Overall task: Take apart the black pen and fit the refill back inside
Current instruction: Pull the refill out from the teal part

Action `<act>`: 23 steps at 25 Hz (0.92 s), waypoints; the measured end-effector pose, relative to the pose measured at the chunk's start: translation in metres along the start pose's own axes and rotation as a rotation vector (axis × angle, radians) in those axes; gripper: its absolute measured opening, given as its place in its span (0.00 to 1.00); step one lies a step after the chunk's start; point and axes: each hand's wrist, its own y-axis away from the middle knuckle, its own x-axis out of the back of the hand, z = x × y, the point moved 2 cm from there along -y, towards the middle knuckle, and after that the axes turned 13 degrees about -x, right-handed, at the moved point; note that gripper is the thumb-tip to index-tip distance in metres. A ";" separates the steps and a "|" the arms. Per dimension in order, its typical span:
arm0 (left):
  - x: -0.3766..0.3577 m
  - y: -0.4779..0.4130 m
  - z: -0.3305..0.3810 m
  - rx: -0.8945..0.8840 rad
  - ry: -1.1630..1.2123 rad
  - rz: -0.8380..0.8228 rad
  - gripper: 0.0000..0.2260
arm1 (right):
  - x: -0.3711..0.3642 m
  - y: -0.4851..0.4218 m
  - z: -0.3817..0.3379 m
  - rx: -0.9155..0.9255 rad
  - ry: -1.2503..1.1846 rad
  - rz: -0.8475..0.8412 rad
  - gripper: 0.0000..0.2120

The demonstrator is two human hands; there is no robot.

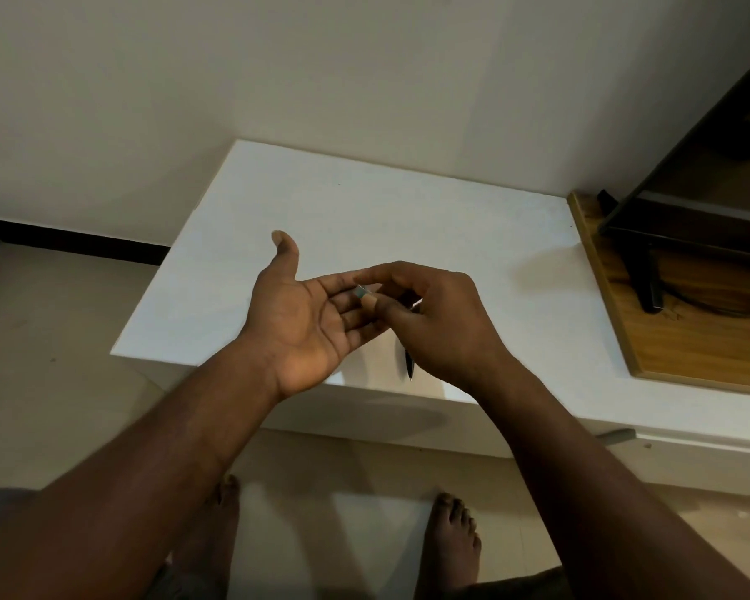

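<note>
My left hand [304, 322] lies palm up above the white table [364, 210], fingers straight and thumb raised. My right hand [434, 322] curls over the left fingertips. Its thumb and forefinger pinch a small pale part [361, 291], which touches the left fingers. The black pen [409, 365] sticks out below the right palm with its tip pointing toward me, so the right hand also holds it. Most of the pen's body is hidden inside that hand.
A wooden board [685, 339] lies on the right of the table and carries a dark stand [646, 275] with a black screen above it. The table's front edge runs just under my wrists. My bare feet [455, 539] stand on the tiled floor below.
</note>
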 end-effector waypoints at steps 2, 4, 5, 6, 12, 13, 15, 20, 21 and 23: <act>-0.002 0.002 0.001 0.020 0.026 -0.036 0.50 | -0.002 0.001 -0.002 0.064 0.048 0.008 0.11; -0.003 0.002 0.002 0.030 0.034 -0.053 0.50 | -0.001 0.001 -0.003 0.119 0.093 0.037 0.09; -0.003 0.002 0.002 0.035 0.035 -0.056 0.50 | -0.001 0.002 -0.003 0.142 0.117 0.051 0.08; -0.004 0.002 0.001 0.040 0.035 -0.057 0.50 | -0.002 0.002 -0.003 0.156 0.136 0.063 0.09; -0.005 0.004 0.000 0.049 0.016 -0.019 0.47 | 0.001 0.003 -0.005 0.189 0.150 0.110 0.13; -0.005 0.004 0.000 0.048 0.011 -0.016 0.47 | 0.001 0.003 -0.005 0.190 0.152 0.116 0.14; -0.006 0.004 0.000 0.046 0.002 -0.011 0.47 | 0.002 0.004 -0.006 0.179 0.144 0.126 0.14; -0.007 0.005 0.000 0.046 -0.012 -0.011 0.46 | 0.003 0.003 -0.005 0.180 0.162 0.127 0.13; -0.007 0.005 0.000 0.046 -0.015 -0.014 0.47 | 0.003 0.003 -0.005 0.181 0.170 0.126 0.12; -0.007 0.004 0.000 0.042 -0.023 -0.016 0.47 | 0.002 0.003 -0.004 0.183 0.185 0.128 0.11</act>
